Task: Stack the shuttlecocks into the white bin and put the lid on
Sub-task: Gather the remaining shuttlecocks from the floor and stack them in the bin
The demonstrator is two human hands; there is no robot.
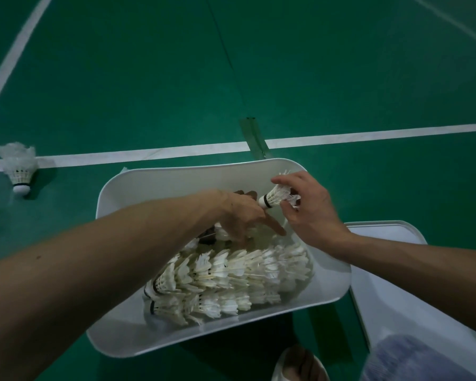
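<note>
Pinching a shuttlecock (276, 196) over the white bin (176, 174), cork aimed left

Clamped on the feather skirt by the fingers (280, 180) of the right hand (316, 218), above the bin's far right corner; long axis near level, cork pointing left and a little down at the left hand (239, 213), just beside it. Reaching into the bin with that left hand, fingers bent down among the stacked rows (231, 270) at their far end; cannot tell whether gripping anything there. Likely calls next for a short leftward slide, cork first, into an open skirt steadied below. Not yet gathered: one loose shuttlecock (18, 167) on the court floor (341, 78), well apart to the left. Just right of the bin, flat on the floor, the lid (396, 270), not yet on
</note>
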